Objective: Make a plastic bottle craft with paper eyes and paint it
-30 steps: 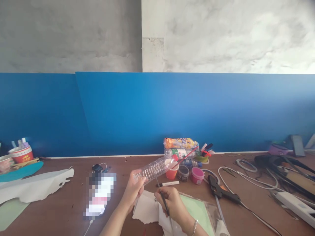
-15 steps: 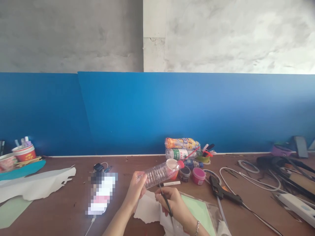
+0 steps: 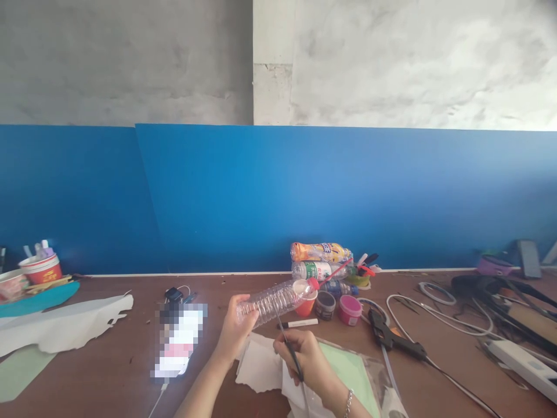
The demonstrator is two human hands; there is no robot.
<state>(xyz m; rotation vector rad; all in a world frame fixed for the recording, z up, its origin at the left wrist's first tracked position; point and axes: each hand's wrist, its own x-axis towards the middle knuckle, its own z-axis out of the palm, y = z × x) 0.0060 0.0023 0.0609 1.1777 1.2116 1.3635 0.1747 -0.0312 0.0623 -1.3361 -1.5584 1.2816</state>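
Compared with the frame half a second earlier, the clear bottle [image 3: 270, 304] has its capped end tipped a little higher and further left, and the left hand [image 3: 239, 326] shifts slightly with it.

At the left of the frame lies torn white paper [image 3: 65, 326], then, left of centre at the bottom, a lit screen [image 3: 179, 343] (its display is pixelated, so nothing on it can be read). Right of that, in the lower centre, the left hand grasps the bottle near its base, leaving the end with the red cap [image 3: 313, 284] unsupported. The bottle slants up to the right, overlapping the red cup [image 3: 306, 307] in view. Just right of it the right hand [image 3: 307, 358] grips a dark-handled tool [image 3: 296, 366] with a slim shaft pointing up at the bottle's underside; whether the tip touches is unclear.

Because the bottle is held only at one end, pressure from the tip might twist it in the left fingers. The ribbed wall looks thin and may buckle, and a slipping tip could slide towards that hand. Further right, the black glue gun [image 3: 398, 342] lies clear of both hands.
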